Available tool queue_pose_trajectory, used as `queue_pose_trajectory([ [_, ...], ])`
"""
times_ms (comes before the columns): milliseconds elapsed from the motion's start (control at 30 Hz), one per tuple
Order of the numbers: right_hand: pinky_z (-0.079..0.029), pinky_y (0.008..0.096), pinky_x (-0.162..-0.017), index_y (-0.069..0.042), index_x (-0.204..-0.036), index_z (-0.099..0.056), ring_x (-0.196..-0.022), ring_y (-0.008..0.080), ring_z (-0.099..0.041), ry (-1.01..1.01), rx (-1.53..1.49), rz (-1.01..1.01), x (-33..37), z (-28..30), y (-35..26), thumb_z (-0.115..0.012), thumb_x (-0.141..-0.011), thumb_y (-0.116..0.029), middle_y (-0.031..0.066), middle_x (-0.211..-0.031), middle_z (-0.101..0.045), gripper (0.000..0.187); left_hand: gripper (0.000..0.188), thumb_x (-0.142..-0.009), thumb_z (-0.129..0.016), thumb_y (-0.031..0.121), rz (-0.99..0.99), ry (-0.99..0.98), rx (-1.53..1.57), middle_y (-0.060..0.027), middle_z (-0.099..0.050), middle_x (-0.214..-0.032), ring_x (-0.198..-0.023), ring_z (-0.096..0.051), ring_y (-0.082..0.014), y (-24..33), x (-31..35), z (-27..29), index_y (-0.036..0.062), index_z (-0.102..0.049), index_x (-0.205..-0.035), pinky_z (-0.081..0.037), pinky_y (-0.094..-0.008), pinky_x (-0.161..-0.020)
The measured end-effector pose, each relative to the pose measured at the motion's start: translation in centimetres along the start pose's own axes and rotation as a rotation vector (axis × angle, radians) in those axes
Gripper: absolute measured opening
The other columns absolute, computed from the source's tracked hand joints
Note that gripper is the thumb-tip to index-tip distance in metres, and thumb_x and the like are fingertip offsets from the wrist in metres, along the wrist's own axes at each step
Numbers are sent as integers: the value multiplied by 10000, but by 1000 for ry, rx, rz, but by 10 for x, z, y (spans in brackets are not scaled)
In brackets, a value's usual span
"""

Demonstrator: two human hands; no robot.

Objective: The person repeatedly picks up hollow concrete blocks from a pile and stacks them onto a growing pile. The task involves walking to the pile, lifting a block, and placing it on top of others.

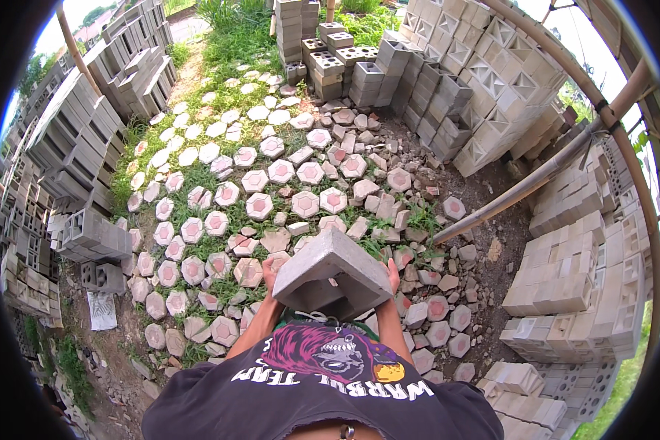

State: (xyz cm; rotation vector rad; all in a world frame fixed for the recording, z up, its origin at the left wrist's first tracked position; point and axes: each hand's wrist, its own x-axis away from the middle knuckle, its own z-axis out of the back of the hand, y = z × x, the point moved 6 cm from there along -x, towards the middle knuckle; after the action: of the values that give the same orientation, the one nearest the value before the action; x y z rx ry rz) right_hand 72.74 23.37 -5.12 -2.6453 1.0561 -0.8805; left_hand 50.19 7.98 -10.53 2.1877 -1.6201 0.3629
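Held up in front of my waist is a grey concrete ventilation block [308, 268], its open inside facing up toward me and one corner pointing away. My left hand [270, 274] grips its left side, and my right hand [394, 276] clasps the right side. Most of the fingers curl behind the block and are hidden. Below and beyond it, hexagonal paving stones [259, 206] with pinkish centres lie in the grass.
Tall stacks of pale blocks [557, 282] line the right, with patterned blocks [484, 73] at the back right. A slanting bamboo pole [521, 187] stands at the right. Grey block stacks [73, 139] fill the left. Broken stone rubble [389, 213] covers the middle ground.
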Motion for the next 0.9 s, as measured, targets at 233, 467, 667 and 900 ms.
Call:
queue_pose_trajectory([
  [233, -492, 414, -847, 34, -1082, -592, -896, 318, -634, -146, -78, 22, -124, -76, -30, -449, -912, -470, 192, -1055, -641, 551, 612, -805, -440, 513, 49, -172, -38, -177, -652, -966, -813, -631, -290, 70, -147, -76, -39, -588, -1025, -500, -378, -797],
  [467, -390, 476, -1005, 82, -1244, -486, -1138, 396, -528, -390, -180, -64, -219, -129, -35, -349, -927, -512, 257, -1260, -522, 687, 586, -769, -514, 514, 33, 49, -58, -172, -661, -918, -786, -635, -300, 121, -224, -100, -26, -602, -978, -509, -383, -781],
  [667, -438, 452, -951, 87, -1213, -505, -1051, 365, -586, -367, -183, -62, -283, -140, -47, -339, -943, -493, 246, -1182, -577, 661, 581, -792, -458, 519, 60, 42, -60, -148, -662, -933, -790, -631, -272, 138, -271, -124, -12, -604, -978, -506, -372, -772],
  [900, -503, 386, -793, -11, -916, -603, -835, 264, -644, -3, -48, -45, -397, -142, -82, -418, -944, -437, 159, -944, -666, 465, 560, -808, -437, 496, 10, 24, -35, -157, -662, -932, -798, -630, -288, 165, -367, -140, -14, -620, -950, -507, -390, -772],
])
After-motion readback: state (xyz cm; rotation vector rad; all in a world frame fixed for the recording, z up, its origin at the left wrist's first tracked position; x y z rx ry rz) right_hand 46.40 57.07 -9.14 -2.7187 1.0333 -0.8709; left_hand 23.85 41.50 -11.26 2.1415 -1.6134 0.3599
